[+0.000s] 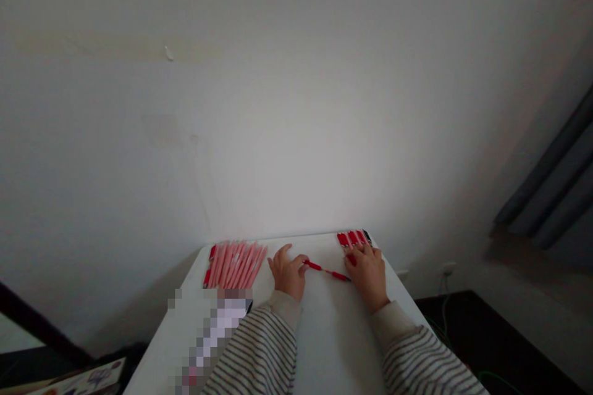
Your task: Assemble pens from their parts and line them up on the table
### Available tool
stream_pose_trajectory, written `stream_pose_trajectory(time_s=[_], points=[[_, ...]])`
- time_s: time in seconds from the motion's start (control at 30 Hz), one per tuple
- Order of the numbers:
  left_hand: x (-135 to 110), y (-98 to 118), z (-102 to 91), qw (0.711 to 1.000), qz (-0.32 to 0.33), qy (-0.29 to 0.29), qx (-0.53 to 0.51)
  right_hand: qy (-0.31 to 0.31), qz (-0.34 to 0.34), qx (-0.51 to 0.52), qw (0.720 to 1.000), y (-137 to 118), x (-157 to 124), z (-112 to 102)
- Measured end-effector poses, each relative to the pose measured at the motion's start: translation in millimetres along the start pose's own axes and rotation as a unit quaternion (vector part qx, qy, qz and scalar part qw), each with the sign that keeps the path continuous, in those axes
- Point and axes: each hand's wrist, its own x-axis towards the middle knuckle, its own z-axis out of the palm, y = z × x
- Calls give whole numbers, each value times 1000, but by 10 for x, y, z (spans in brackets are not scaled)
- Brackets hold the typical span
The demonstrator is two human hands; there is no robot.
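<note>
My left hand [288, 273] is over the middle of the white table, thumb and forefinger pinched on one end of a red pen [327, 270]. Its other fingers are spread. The pen slants down to the right, its dark end close to my right hand [369, 276]. My right hand is curled palm down over the near ends of a row of red pens [354, 237] at the table's back right corner. Red shows under its fingertips, which partly hide what they grip. Left of my left hand lies a bunch of pink, pen-like sticks [237, 262], side by side.
The white table [324, 333] stands against a pale wall [296, 105]. At its left side is a pixelated, blurred-out object [217, 333]. Red pieces [210, 262] edge the pink bunch. A dark curtain [551, 197] and a wall socket with a cable [448, 268] are at right.
</note>
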Motion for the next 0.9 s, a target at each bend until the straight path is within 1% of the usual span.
stream_pose_trajectory(time_s=[0.3, 0.47, 0.5, 0.6, 0.7, 0.9], points=[[-7, 12, 16, 1000, 1, 6, 4, 24, -22, 34, 999, 67, 39, 74], [31, 8, 68, 999, 18, 31, 1, -2, -34, 70, 997, 41, -28, 20], [51, 9, 85, 999, 21, 33, -3, -1, -24, 68, 997, 23, -60, -2], [139, 26, 140, 999, 23, 22, -14, -23, -26, 60, 998, -32, -163, -67], [262, 60, 210, 999, 27, 17, -18, -32, -31, 65, 997, -62, -233, -104], [483, 170, 362, 1000, 30, 5, -9, -24, -47, 43, 998, -62, -266, -82]])
